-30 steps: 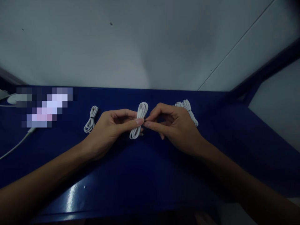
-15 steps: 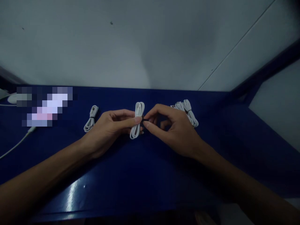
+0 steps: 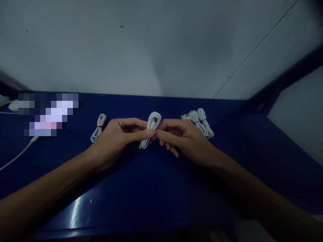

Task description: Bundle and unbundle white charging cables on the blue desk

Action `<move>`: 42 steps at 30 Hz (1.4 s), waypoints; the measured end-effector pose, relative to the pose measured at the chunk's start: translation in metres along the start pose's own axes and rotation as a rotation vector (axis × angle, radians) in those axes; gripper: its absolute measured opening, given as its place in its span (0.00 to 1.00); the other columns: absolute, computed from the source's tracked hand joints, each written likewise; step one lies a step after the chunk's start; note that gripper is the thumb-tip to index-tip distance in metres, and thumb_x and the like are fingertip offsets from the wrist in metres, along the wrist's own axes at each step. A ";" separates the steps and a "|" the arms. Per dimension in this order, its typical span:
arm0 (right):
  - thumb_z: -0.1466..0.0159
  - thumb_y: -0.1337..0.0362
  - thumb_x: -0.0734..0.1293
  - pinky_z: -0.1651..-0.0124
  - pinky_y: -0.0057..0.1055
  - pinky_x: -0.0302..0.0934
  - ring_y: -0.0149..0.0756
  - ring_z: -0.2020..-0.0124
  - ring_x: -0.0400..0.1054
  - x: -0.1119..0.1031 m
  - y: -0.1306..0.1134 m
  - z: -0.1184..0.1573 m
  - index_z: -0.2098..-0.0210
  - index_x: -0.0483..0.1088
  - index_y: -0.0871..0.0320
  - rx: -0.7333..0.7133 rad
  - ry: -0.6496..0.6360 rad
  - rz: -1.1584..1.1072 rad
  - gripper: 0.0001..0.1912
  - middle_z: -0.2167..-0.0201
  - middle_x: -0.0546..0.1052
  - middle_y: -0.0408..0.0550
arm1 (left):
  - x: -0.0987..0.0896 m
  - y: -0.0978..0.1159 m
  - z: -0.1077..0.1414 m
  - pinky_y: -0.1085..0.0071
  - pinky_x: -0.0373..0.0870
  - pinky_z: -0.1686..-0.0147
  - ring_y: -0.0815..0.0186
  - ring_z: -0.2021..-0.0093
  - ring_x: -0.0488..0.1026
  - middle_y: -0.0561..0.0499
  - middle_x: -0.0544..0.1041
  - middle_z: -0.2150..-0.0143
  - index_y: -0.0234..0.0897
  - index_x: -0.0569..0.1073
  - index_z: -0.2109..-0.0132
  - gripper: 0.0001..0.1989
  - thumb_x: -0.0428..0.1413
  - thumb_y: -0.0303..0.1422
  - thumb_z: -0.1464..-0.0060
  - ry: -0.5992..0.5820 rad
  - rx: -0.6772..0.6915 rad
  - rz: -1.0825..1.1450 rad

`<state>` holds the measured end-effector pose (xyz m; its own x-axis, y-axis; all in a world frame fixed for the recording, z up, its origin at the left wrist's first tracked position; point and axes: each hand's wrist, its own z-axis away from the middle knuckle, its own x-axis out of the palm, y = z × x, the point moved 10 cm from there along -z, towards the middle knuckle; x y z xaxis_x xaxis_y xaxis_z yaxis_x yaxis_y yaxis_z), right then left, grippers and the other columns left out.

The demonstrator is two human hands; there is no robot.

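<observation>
My left hand [image 3: 118, 137] and my right hand [image 3: 185, 137] meet over a dark blue table [image 3: 156, 188], both pinching the middle of a coiled white cable [image 3: 151, 126] held upright between thumbs and forefingers. A thin dark tie sits at the coil's waist, mostly hidden by my fingertips. A second coiled white cable [image 3: 99, 127], tied in the middle, lies on the table left of my left hand. A small pile of coiled white cables [image 3: 200, 121] lies just behind my right hand.
A pale wall rises behind the table. A blurred patch [image 3: 49, 114] covers something at the back left, with a white cord [image 3: 17, 156] trailing from it toward the left edge. A blue frame bar [image 3: 285, 75] runs up at the right.
My right hand's fingers have closed in on the coil's middle and the hand has dropped slightly. The coil has tilted a little. My left hand has kept its hold.
</observation>
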<state>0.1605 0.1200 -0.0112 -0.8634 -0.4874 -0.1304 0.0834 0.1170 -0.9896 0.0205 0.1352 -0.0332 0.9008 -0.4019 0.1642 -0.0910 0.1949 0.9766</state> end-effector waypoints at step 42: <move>0.29 0.78 0.70 0.69 0.33 0.73 0.33 0.69 0.77 0.015 -0.062 0.047 0.60 0.77 0.52 -0.927 0.403 1.183 0.12 0.67 0.82 0.42 | 0.009 -0.015 0.005 0.70 0.80 0.54 0.66 0.60 0.81 0.45 0.86 0.60 0.35 0.87 0.58 0.08 0.68 0.36 0.34 -0.056 -0.220 0.204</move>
<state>0.1663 0.0646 0.0458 -0.6148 0.5035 -0.6071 0.5942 0.8018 0.0632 0.0278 0.1246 -0.0453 0.8483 -0.3818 0.3670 -0.1679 0.4633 0.8701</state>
